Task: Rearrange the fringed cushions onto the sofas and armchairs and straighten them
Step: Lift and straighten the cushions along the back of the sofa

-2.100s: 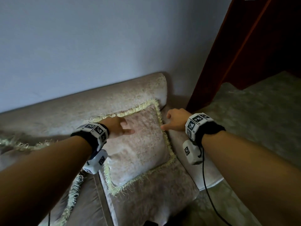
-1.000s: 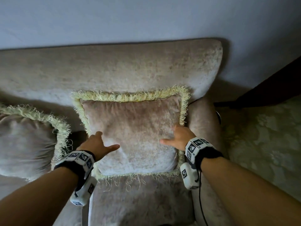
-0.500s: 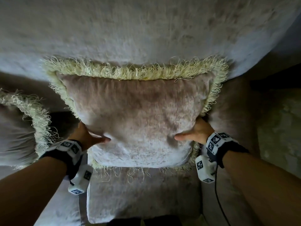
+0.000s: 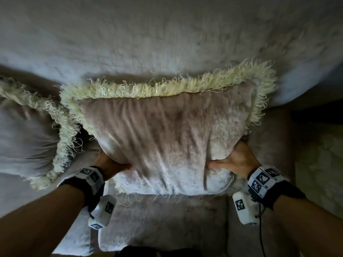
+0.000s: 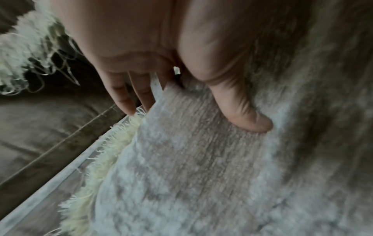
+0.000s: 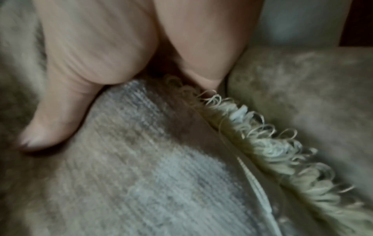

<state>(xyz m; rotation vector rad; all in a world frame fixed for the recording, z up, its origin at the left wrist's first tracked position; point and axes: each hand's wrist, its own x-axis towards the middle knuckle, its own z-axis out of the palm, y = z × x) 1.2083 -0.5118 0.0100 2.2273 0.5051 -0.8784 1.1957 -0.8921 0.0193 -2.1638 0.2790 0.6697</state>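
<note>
A beige velvet cushion (image 4: 167,130) with a pale yellow fringe leans against the sofa backrest (image 4: 167,43), close to the right armrest (image 4: 269,138). My left hand (image 4: 111,164) grips its lower left side, thumb pressed into the front (image 5: 248,118), fingers behind the edge. My right hand (image 4: 235,160) grips the lower right side the same way, thumb on the front face (image 6: 50,127), fingers hidden behind the fringe (image 6: 262,140). The cushion's top right corner sits higher than its left. A second fringed cushion (image 4: 24,138) lies to the left on the same sofa.
The seat cushion (image 4: 163,219) lies below the held cushion. A pale patterned carpet (image 4: 319,164) shows past the armrest on the right. A cable (image 4: 261,238) hangs from my right wrist device.
Both hands went from touching the cushion's sides to gripping its lower corners. The cushion now tilts, right corner raised, its fabric creased. My head has moved closer to the sofa.
</note>
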